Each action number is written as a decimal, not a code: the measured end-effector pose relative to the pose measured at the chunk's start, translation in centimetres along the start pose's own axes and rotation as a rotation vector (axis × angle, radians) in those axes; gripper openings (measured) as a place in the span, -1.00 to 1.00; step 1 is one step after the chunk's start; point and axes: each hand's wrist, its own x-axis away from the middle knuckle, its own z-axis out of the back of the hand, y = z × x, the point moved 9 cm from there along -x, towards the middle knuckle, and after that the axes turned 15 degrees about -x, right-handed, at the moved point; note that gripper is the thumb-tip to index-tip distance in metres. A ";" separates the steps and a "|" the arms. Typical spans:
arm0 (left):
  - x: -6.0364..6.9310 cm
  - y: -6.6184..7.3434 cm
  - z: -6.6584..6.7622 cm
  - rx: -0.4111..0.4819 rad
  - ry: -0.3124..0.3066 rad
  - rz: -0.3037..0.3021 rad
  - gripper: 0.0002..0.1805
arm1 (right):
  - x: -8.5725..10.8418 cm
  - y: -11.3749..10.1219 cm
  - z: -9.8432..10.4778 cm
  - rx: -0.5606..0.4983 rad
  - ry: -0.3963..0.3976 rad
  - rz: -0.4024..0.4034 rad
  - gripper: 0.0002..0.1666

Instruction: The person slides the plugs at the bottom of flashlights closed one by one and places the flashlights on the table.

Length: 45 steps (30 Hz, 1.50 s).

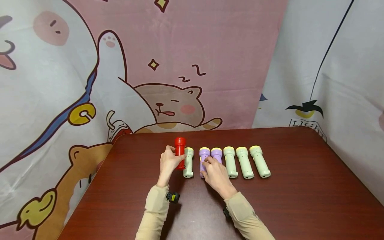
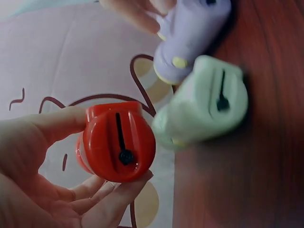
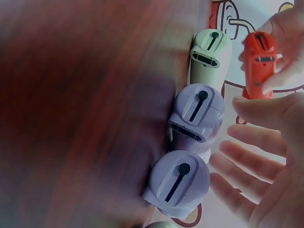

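Observation:
My left hand (image 1: pixel 169 162) grips a red flashlight (image 1: pixel 180 146) between thumb and fingers. In the left wrist view, the base of the red flashlight (image 2: pixel 121 142) faces the camera, raised off the table. Just right of it lies a pale green flashlight (image 1: pixel 188 163). My right hand (image 1: pixel 216 175) is over two purple flashlights, one on the left (image 1: pixel 204 153) and one on the right (image 1: pixel 216 152), partly covering both. The right wrist view shows this right hand (image 3: pixel 266 161) with fingers spread and loosely extended, beside the purple flashlights (image 3: pixel 180 183) and gripping nothing.
Three more pale green flashlights (image 1: pixel 244 163) lie in the row to the right of the purple pair. All rest on a dark reddish-brown table (image 1: pixel 300 200). Behind its far edge hangs a pink and white cartoon cloth (image 1: pixel 228 66).

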 end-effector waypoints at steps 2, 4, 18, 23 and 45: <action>-0.2 -0.5 0.0 -0.029 -0.011 0.019 -0.37 | 0.0 0.1 -0.2 0.007 -0.016 -0.010 -0.72; -0.4 -0.9 0.0 -0.054 -0.016 0.029 -0.37 | 0.0 0.3 -0.3 0.015 -0.027 -0.015 -0.74; -1.1 -2.8 -1.2 -0.199 0.001 0.028 -0.44 | -0.2 0.3 -0.6 0.038 -0.039 -0.017 -0.76; -1.3 -3.2 -1.8 -0.241 -0.038 0.045 -0.38 | -0.2 0.2 -0.5 0.035 -0.034 -0.018 -0.77; -1.5 -3.8 -2.6 -0.312 -0.017 0.050 -0.29 | 0.0 0.1 -0.4 0.047 -0.028 0.005 -0.78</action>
